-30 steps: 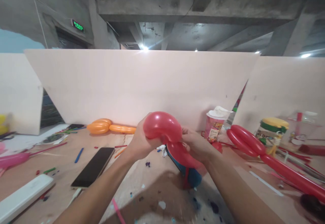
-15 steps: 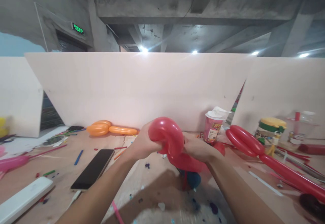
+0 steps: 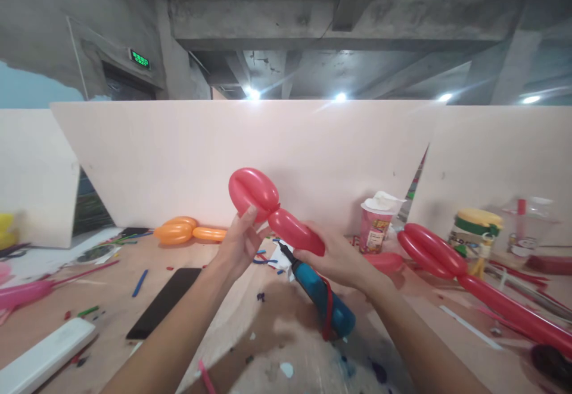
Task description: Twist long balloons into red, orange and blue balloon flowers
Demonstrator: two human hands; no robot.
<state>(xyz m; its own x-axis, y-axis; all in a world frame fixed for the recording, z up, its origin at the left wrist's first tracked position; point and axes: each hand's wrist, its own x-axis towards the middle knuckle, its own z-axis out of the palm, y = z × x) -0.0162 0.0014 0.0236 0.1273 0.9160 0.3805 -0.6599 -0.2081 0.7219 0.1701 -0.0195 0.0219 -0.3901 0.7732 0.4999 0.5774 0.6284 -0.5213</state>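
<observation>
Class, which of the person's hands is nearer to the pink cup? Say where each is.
Right. The right hand, holding the red balloon, is just left of the pink cup and lower in view; the left hand, also at the balloon, is farther left.

Place is looking like makeshift balloon-craft workshop inside raw concrete building. Heavy concrete beam (image 3: pixel 250 18) is spanning overhead; ceiling light (image 3: pixel 341 97) is shining, green exit sign (image 3: pixel 139 59) is glowing near dark doorway (image 3: pixel 127 86). Pale partition panel (image 3: pixel 268 137) is standing behind littered table (image 3: pixel 236 301). Table is carrying coloured scraps such as blue strip (image 3: pixel 140 283), dark stains (image 3: pixel 379 372), blue pump (image 3: pixel 308 281). Orange balloon (image 3: pixel 174 231), long red balloon (image 3: pixel 513 306) and held red balloon (image 3: pixel 257 188) are showing balloon work.
</observation>
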